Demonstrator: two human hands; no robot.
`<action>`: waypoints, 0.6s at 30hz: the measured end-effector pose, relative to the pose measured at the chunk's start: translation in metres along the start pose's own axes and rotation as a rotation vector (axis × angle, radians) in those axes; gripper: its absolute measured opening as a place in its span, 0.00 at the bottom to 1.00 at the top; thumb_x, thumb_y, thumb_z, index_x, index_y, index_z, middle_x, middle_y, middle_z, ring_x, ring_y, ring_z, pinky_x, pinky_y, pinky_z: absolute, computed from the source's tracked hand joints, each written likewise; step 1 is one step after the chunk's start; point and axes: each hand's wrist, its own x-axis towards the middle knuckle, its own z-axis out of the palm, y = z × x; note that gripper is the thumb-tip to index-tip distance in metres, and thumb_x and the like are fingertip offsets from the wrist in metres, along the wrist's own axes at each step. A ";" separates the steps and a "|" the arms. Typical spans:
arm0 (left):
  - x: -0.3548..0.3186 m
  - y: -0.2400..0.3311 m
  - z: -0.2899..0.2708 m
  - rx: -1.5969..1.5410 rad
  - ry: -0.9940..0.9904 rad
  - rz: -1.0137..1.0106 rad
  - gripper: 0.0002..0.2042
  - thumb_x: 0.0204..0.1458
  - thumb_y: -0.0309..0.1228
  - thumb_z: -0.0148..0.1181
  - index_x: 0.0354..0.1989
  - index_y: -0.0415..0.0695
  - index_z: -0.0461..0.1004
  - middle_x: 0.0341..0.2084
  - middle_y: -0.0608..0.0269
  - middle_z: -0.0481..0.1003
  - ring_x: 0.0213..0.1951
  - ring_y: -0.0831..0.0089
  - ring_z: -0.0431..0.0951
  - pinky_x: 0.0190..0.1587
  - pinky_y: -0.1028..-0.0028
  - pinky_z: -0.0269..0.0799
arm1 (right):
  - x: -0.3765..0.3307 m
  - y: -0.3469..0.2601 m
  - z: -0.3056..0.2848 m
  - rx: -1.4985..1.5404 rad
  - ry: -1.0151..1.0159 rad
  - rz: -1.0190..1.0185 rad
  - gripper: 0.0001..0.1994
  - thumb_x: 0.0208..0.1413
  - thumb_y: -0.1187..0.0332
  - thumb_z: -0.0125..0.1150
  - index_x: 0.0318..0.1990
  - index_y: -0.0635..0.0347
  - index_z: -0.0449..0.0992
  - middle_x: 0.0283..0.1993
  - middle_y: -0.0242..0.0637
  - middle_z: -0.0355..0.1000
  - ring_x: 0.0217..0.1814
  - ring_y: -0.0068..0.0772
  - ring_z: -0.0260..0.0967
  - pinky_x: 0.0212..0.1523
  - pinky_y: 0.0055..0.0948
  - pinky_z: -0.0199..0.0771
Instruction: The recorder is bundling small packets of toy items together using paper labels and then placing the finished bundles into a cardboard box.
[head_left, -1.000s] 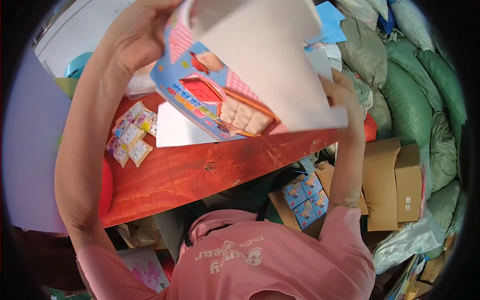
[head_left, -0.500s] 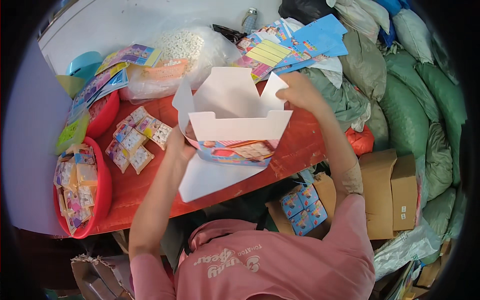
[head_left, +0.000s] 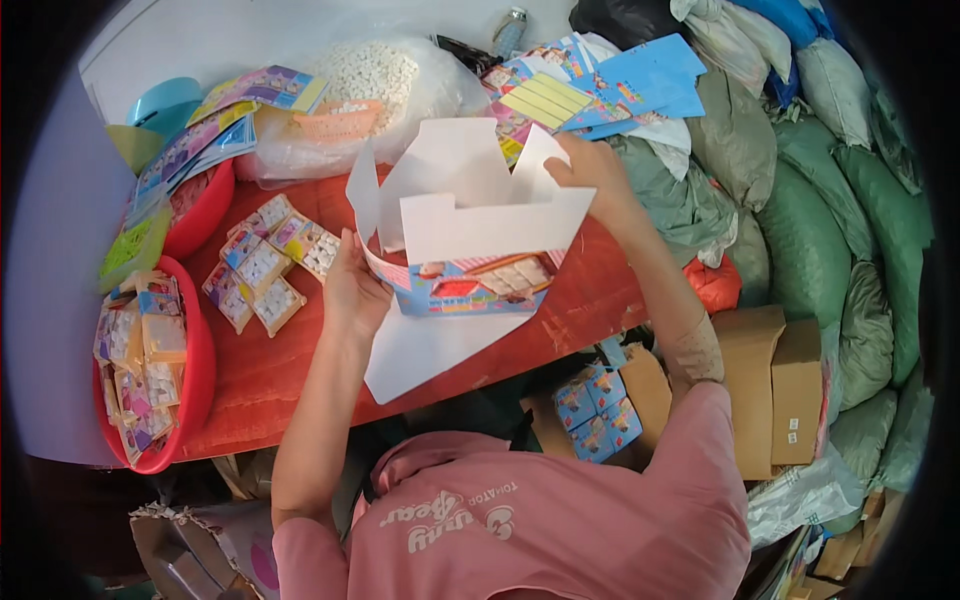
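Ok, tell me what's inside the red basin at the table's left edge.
The red basin holds a heap of small clear-wrapped packets with white pieces and coloured cards. They cover its bottom, so anything beneath them is hidden. Both hands are away from it, on the cardboard box.

Clutter all round the red table (head_left: 270, 380)

Left of the hands, small sweet packets (head_left: 262, 268) lie loose near two red basins (head_left: 196, 385); beyond them a clear bag of white pellets (head_left: 372, 75); right, green sacks (head_left: 830, 200) and brown cartons (head_left: 770, 385).
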 end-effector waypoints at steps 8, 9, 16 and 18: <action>-0.014 0.007 0.008 0.334 0.068 0.137 0.14 0.56 0.36 0.52 0.47 0.42 0.68 0.43 0.61 0.71 0.46 0.69 0.70 0.49 0.70 0.66 | -0.002 -0.023 -0.006 -0.042 0.017 -0.080 0.12 0.47 0.63 0.53 0.34 0.63 0.70 0.29 0.54 0.71 0.33 0.58 0.68 0.33 0.50 0.67; -0.022 0.010 0.017 0.429 0.132 0.326 0.16 0.56 0.36 0.52 0.50 0.41 0.66 0.47 0.59 0.69 0.48 0.66 0.69 0.52 0.69 0.63 | -0.004 -0.029 -0.009 -0.066 0.004 -0.085 0.11 0.47 0.64 0.53 0.34 0.63 0.70 0.27 0.54 0.70 0.32 0.58 0.69 0.32 0.50 0.67; -0.056 0.001 0.130 1.898 -0.673 1.801 0.27 0.50 0.42 0.58 0.53 0.38 0.63 0.49 0.54 0.67 0.53 0.56 0.65 0.57 0.59 0.57 | -0.010 -0.034 -0.011 -0.057 -0.011 -0.262 0.11 0.45 0.66 0.52 0.34 0.61 0.72 0.22 0.48 0.71 0.25 0.51 0.71 0.26 0.45 0.68; -0.029 -0.008 0.139 1.976 -0.690 1.697 0.25 0.47 0.45 0.58 0.48 0.40 0.68 0.41 0.53 0.71 0.46 0.55 0.69 0.56 0.57 0.58 | -0.008 -0.038 -0.009 0.050 -0.038 -0.281 0.11 0.45 0.65 0.54 0.35 0.60 0.72 0.22 0.48 0.71 0.27 0.52 0.71 0.27 0.46 0.67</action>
